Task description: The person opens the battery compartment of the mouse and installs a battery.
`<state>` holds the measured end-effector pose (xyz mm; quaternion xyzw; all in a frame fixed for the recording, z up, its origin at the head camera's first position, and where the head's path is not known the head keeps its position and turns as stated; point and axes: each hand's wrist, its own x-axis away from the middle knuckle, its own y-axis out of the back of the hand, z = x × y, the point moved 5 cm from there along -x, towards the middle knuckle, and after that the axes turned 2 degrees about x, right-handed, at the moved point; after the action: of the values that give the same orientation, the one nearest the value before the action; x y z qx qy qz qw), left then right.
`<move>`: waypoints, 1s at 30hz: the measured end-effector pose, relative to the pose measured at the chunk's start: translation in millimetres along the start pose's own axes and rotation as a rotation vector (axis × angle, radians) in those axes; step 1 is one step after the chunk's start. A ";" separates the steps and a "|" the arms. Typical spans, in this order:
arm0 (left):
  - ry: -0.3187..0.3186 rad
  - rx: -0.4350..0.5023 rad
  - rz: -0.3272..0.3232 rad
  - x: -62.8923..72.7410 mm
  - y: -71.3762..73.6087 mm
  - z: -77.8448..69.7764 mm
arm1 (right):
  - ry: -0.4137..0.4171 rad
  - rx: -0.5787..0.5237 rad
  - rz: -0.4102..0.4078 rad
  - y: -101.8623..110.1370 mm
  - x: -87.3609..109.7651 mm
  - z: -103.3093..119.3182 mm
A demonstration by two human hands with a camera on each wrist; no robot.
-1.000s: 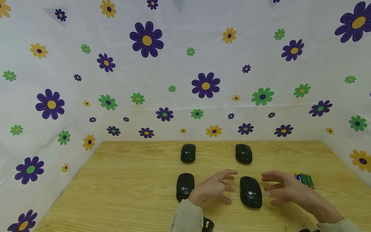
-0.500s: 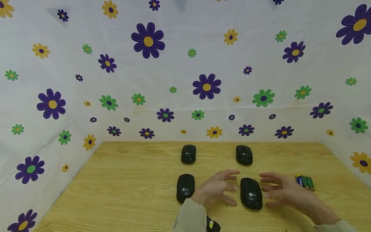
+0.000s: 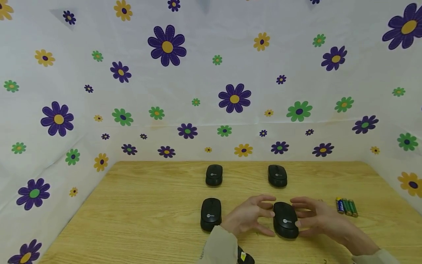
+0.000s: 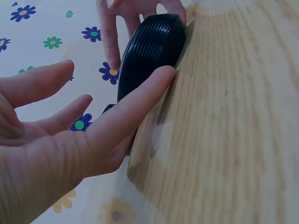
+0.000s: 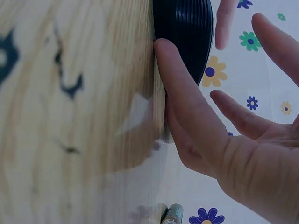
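Observation:
A black computer mouse (image 3: 285,220) rests on the wooden table between my two hands. From its left side, my left hand (image 3: 248,216) reaches in with fingers spread and fingertips right at its edge. My right hand (image 3: 321,222) mirrors it on the other side, its fingertips also at the mouse. In the left wrist view, the thumb lies low beside the ribbed side of the mouse (image 4: 152,51). The right wrist view has a fingertip (image 5: 166,49) against the mouse's lower edge, with other fingers standing off it.
Other black mice stand about: one left of my left hand (image 3: 211,214), one at the back (image 3: 214,175) and one at the back right (image 3: 277,176). Several batteries (image 3: 347,207) lie right of my right hand. A flowered cloth (image 3: 184,84) encloses the table (image 3: 141,220).
Both hands have closed in on the mouse from either side, my left moving right and my right moving left. The mouse stays in place.

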<state>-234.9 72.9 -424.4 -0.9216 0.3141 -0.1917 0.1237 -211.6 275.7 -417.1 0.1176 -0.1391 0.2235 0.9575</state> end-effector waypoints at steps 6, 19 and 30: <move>-0.002 -0.001 -0.005 -3.1 -2.7 1.4 | 0.024 0.024 -0.001 -1.7 -1.1 1.6; -0.100 -0.101 -0.107 8.8 -0.5 -6.9 | 0.086 0.030 -0.032 -12.9 0.4 16.3; -0.161 -0.117 -0.137 29.9 14.1 -20.9 | 0.134 0.058 -0.087 -31.2 0.6 37.2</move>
<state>-229.6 41.0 -402.3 -0.9589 0.2502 -0.1067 0.0812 -204.7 238.0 -387.2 0.1360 -0.0630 0.1928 0.9697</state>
